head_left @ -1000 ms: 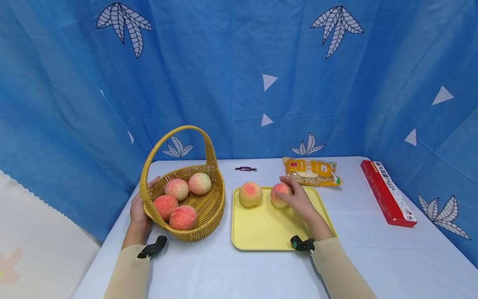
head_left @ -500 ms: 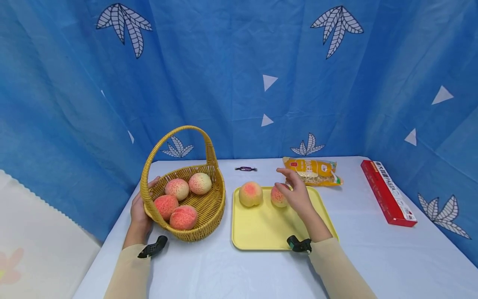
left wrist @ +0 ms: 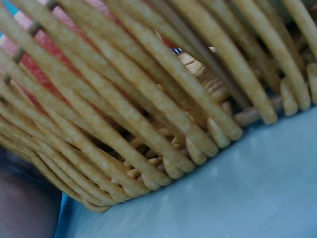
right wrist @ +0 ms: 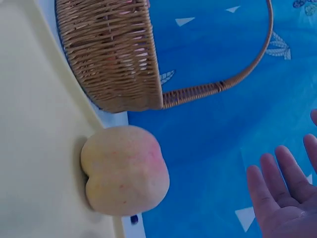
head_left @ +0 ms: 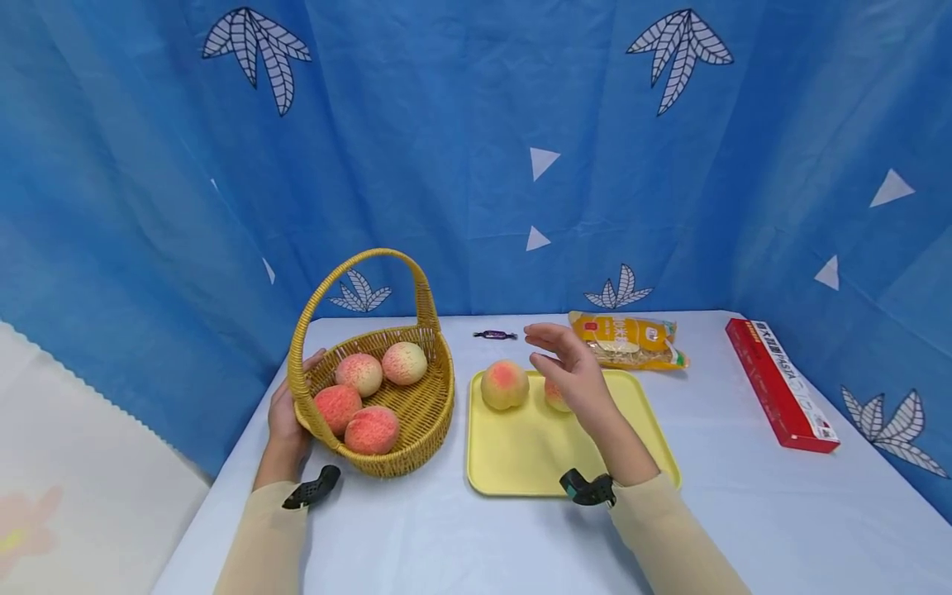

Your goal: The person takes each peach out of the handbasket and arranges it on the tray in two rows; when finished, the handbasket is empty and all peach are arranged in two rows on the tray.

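Observation:
My left hand [head_left: 286, 415] holds the left side of a yellow wicker basket [head_left: 439, 421], next to the foot of its tall handle; the handle and rim partly hide the fingers. Several peaches, such as a red one [head_left: 372, 430] and a paler one [head_left: 405, 364], lie inside. Over a yellow tray [head_left: 513, 471], my right hand [head_left: 583, 384] is raised, its fingers spread and holding nothing. It partly covers a peach [head_left: 554, 397] at the tray's far side. To the left of that sits another peach [head_left: 505, 385], also seen close in the right wrist view [right wrist: 126, 171].
Behind the tray lie a small purple wrapped candy [head_left: 495, 335] and an orange noodle packet [head_left: 630, 340]. A long red pasta box [head_left: 781, 384] is at the right side of the white-covered table [head_left: 416, 537]. A blue curtain [head_left: 461, 165] hangs behind.
My right hand has let go of the right-hand peach on the tray, lifted, and moved left with its fingers apart. The left hand stays at the basket. The head view has shifted slightly.

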`<state>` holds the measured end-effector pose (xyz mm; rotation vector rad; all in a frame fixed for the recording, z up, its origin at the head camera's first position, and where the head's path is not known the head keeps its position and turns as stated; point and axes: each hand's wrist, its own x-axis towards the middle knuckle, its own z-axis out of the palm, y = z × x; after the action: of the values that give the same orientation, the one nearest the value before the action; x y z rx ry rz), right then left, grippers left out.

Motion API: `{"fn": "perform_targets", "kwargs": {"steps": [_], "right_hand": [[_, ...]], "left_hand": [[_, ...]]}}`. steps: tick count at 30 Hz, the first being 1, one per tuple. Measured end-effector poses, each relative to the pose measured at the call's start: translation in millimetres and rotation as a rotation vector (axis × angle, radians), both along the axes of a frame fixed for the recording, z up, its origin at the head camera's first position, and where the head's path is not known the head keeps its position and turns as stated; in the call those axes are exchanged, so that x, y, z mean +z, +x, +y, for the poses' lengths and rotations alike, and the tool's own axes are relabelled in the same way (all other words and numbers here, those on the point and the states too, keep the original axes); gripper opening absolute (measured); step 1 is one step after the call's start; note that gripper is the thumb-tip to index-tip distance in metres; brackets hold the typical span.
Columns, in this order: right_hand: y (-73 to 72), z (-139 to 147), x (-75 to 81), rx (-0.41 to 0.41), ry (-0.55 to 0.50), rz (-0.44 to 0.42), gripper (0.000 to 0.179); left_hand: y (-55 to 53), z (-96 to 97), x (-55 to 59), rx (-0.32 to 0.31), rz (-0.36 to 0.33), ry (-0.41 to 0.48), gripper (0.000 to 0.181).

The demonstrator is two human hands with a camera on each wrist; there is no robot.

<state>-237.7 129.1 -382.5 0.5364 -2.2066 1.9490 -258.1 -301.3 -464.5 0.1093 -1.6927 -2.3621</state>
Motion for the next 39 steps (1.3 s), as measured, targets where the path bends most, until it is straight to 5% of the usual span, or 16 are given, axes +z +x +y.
{"fn": "perform_targets", "kwargs": {"steps": [14, 27, 39], "right_hand": [[-2.9, -63, 16.0, 0.231, 0.033, 0.063, 0.038], [-5.4, -117, 4.2, 0.345, 0.126, -0.017, 0.040], [-0.3, -142, -15.9, 0.372, 0.252, -0.043, 0.041]], "left_hand": [[-0.7, 0.3, -1.1, 0.007, -0.012, -0.003, 0.045], [-0.9, 0.9, -0.4, -0.005, 0.004, 0.006, 0.045], [0.8, 2.4, 1.8, 0.000, -0.014, -0.005, 0.045]]}}
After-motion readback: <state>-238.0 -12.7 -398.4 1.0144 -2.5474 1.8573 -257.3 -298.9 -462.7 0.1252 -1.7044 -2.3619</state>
